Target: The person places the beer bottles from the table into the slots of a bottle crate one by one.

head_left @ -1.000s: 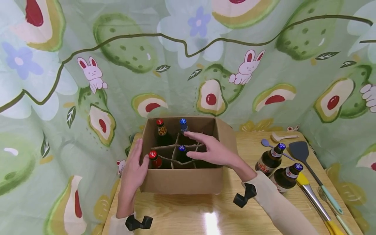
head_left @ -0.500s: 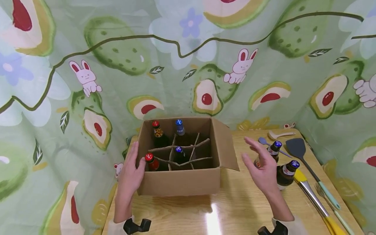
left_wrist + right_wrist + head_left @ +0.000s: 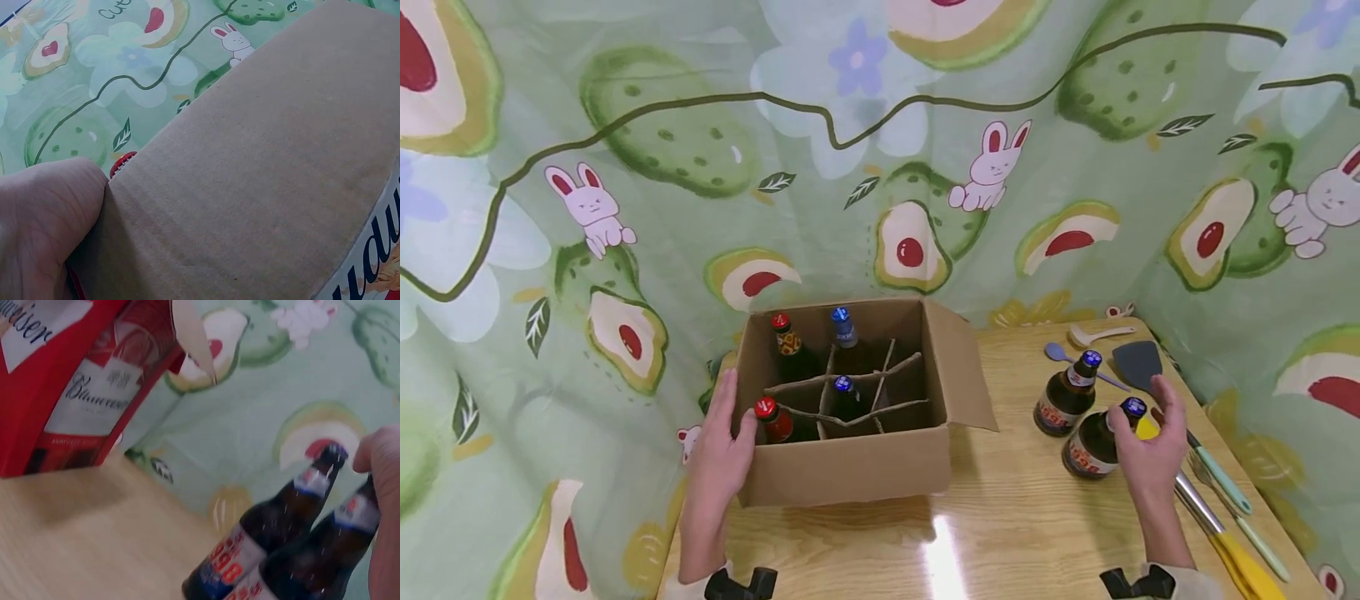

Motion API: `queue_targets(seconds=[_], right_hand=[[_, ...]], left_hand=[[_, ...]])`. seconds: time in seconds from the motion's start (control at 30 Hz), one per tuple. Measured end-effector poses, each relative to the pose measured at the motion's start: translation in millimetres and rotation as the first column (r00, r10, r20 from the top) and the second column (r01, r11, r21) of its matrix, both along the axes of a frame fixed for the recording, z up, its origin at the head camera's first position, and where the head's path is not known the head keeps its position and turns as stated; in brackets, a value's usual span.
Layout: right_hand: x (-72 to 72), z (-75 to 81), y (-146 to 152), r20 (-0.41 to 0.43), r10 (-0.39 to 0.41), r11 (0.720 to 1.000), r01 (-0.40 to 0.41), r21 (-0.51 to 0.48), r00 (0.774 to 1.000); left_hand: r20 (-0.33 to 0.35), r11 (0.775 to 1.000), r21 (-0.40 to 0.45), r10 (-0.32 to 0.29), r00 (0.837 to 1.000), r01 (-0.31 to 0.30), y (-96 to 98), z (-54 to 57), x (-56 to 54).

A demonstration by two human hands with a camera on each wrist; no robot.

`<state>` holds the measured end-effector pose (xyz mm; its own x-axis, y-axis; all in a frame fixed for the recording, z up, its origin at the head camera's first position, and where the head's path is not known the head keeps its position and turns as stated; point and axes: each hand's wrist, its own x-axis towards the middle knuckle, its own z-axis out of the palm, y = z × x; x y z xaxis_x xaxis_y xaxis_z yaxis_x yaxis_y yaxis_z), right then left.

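A cardboard beer carton (image 3: 865, 467) with its flaps folded out stands on the table. Inside, dividers separate two red-capped bottles (image 3: 781, 342), (image 3: 772, 421) at the left from two blue-capped bottles (image 3: 845, 329), (image 3: 847, 396) in the middle; the right-hand compartments hold no bottles. My left hand (image 3: 718, 454) rests along the carton's left side, fingers extended and thumb at the front corner. Right of the carton are two brown beer bottles (image 3: 1063, 400), (image 3: 1088, 446) with blue caps. My right hand (image 3: 1150, 454) surrounds the nearer one's neck loosely, a gap showing between neck and fingers.
Utensils lie along the table's right side: a white ladle (image 3: 1097, 335), a blue spoon (image 3: 1057, 352), a dark spatula (image 3: 1137, 364), a yellow-ended brush (image 3: 1232, 554) and a fork (image 3: 1202, 471). A carton flap (image 3: 958, 375) juts out rightward. A patterned curtain (image 3: 820, 208) hangs behind.
My right hand has left the space over the carton and swung right to the nearer bottle's neck. The left hand stays at the carton's side. The head view has shifted rightward.
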<state>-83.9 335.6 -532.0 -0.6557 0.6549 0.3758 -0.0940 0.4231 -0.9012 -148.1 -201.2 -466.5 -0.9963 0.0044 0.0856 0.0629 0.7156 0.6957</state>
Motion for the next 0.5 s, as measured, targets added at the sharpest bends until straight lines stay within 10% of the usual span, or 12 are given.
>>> queue_targets(seconds=[0.17,0.5], right_hand=[[3.4,-17.8,10.0,0.196,0.028,0.998,-0.017,-0.057,0.980],[7.7,-20.0,11.1,0.167,0.035,0.998,-0.025,-0.060,0.985]], left_hand=[[-0.004,1.000,0.006,0.002,1.000,-0.002,1.1,1.5,0.4],[0.001,1.000,0.002,-0.001,1.000,0.001,1.9,5.0,1.6]])
